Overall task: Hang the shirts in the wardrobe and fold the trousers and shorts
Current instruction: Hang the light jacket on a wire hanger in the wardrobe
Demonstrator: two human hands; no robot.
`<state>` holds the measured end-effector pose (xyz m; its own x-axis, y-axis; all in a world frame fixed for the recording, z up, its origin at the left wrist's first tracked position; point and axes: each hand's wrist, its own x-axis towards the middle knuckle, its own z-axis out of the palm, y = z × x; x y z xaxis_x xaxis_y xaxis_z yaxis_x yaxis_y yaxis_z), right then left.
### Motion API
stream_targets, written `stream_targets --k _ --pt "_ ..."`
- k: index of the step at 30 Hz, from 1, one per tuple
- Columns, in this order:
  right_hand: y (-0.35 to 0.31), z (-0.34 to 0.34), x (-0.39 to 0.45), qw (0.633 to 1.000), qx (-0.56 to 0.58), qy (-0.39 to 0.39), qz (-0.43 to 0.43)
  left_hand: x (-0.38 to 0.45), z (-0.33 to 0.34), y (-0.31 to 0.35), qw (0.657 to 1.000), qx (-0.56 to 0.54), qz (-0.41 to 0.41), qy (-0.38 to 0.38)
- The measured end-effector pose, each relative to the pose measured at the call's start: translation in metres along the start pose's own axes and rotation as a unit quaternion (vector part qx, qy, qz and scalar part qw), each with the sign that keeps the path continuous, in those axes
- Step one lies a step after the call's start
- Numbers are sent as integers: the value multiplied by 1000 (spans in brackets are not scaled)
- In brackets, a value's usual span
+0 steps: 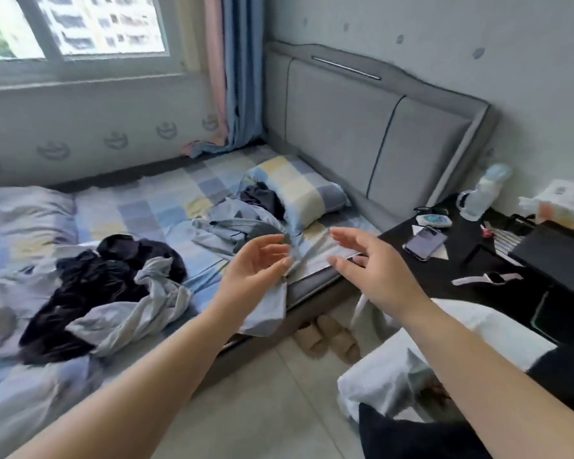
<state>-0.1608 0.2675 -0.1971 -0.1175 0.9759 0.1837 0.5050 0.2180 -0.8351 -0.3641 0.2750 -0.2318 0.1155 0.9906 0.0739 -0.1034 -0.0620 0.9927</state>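
Observation:
A crumpled pale blue-grey garment [232,223] lies on the bed near the pillow, and part of it hangs over the bed's edge. A dark garment [262,197] sits behind it. To the left, a pile of dark clothes [90,279] is tangled with a light grey garment [156,293]. My left hand [259,260] and my right hand [365,263] hover side by side over the bed's near edge, palms facing each other, fingers relaxed and holding nothing. No wardrobe is in view.
The bed [312,286] has a checked sheet, a checked pillow [299,190] and a grey padded headboard [378,134]. A black bedside table [471,260] on the right carries a phone [426,241], a bottle [484,190] and a watch. Slippers [328,336] lie on the floor.

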Motion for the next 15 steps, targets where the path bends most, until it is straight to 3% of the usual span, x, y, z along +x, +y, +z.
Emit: stream_targets --k 7,15 --pt "-55 166 64 990 44 -130 -39 -32 -182 -11 989 30 -30 144" --pt "-89 295 110 962 56 -261 -61 -71 -297 -33 952 33 -73 294"
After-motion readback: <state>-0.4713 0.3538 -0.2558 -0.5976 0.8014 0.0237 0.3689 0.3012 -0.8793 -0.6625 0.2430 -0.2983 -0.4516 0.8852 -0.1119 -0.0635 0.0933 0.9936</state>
